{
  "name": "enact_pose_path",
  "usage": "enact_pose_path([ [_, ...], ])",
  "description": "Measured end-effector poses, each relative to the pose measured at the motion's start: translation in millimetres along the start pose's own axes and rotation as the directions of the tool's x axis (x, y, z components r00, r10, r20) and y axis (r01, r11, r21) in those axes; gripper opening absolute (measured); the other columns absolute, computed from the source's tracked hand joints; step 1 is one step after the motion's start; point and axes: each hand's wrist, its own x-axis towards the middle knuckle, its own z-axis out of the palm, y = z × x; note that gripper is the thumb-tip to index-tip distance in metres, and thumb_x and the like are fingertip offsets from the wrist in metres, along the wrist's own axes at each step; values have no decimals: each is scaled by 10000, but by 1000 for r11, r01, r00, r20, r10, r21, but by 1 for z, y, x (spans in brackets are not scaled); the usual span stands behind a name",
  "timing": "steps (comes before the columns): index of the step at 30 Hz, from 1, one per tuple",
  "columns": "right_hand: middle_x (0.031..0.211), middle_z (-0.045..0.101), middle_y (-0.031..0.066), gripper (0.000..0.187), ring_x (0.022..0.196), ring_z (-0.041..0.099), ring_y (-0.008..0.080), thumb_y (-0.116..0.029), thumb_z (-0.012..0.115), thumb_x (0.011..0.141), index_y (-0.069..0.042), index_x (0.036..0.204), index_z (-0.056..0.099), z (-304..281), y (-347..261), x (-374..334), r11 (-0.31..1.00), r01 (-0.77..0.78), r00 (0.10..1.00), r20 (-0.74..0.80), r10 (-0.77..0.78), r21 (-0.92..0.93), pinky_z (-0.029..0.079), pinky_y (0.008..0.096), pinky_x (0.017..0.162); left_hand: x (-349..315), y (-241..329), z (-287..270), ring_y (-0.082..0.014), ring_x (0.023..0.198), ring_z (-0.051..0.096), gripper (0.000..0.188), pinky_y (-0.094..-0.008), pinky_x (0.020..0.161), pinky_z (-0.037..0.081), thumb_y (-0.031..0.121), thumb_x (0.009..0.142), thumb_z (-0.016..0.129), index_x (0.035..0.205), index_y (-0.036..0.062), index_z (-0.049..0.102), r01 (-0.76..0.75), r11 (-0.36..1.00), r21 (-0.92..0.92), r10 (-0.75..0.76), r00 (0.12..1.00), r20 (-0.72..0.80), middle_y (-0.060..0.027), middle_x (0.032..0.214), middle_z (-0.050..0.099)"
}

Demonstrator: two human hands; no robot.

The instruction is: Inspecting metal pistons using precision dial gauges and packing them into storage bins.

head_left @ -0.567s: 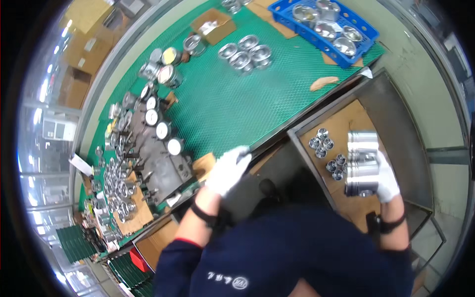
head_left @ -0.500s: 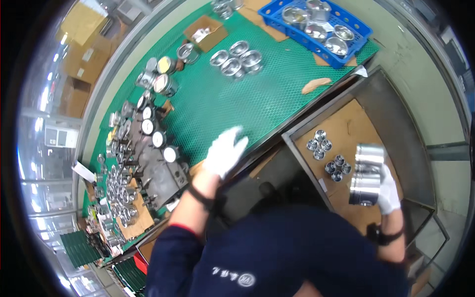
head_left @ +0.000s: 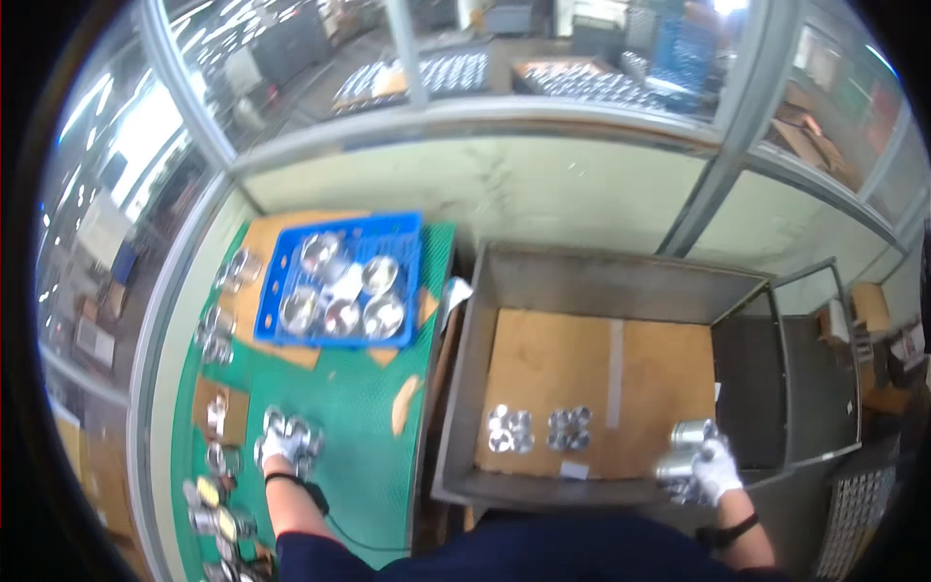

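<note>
My left hand (head_left: pixel 281 448), in a white glove, reaches down onto a small group of shiny metal pistons (head_left: pixel 308 438) on the green mat. Its fingers are blurred among the pistons, so their grip is unclear. Out to the right, my gloved right hand (head_left: pixel 718 471) is closed around silvery pistons (head_left: pixel 687 434), at least two side by side. It holds them above the near right part of a large metal bin (head_left: pixel 621 260). Two clusters of pistons (head_left: pixel 511 429) stand on the bin's cardboard floor (head_left: pixel 572 354), toward its near left.
A blue crate (head_left: pixel 269 315) with several pistons sits at the mat's far end. A small cardboard box (head_left: pixel 233 419) and more pistons line the left side. A tan scrap (head_left: pixel 402 405) lies near the mat's right edge. A metal frame (head_left: pixel 781 364) adjoins the bin.
My view has swung right toward the bin. My left hand has gone from open above the mat to the piston group. The right hand still holds its pistons.
</note>
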Motion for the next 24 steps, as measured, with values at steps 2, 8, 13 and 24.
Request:
enact_pose_path([
  [2, 945, 718, 101, 233, 880, 676, 170, -57, 638, 829, -36, 1060, 663, 0, 28, -1, 999, -1, 997, 80, -3, 48, 537, 305, 797, -36, -50, 71, -285, 1297, 549, 856, -367, 1120, 404, 573, 794, 684, 1495, 157, 423, 528, 448, -721, -332, 847, 414, -114, 1391, 592],
  [8, 846, 692, 91, 178, 755, 658, 167, -56, 640, 832, -40, 1009, 651, 34, 35, 18, 950, -31, 999, 16, 28, 309, 529, 318, 704, 39, -12, -14, -299, 1360, 486, 734, -366, 1106, 406, 599, 857, 582, 1432, 147, 522, 659, 524, -540, -365, 746, 556, -147, 1503, 475],
  [13, 910, 699, 93, 256, 854, 658, 174, -90, 663, 809, -33, 1059, 662, 59, -11, 1, 953, -27, 996, 87, 0, 302, 519, 312, 794, 14, -7, -36, -277, 1215, 621, 829, -368, 995, 501, 590, 779, 697, 1391, 51, 548, 700, 445, -559, -496, 712, 497, -146, 1314, 643],
  [24, 968, 709, 98, 336, 890, 675, 194, -90, 659, 828, -4, 1152, 644, 55, -45, -1, 971, 105, 988, 88, -127, 214, 527, 314, 819, -18, 3, -76, -301, 1197, 631, 925, -372, 991, 503, 392, 731, 793, 1495, 54, 394, 712, 55, -700, -525, 617, 587, -211, 1294, 638],
])
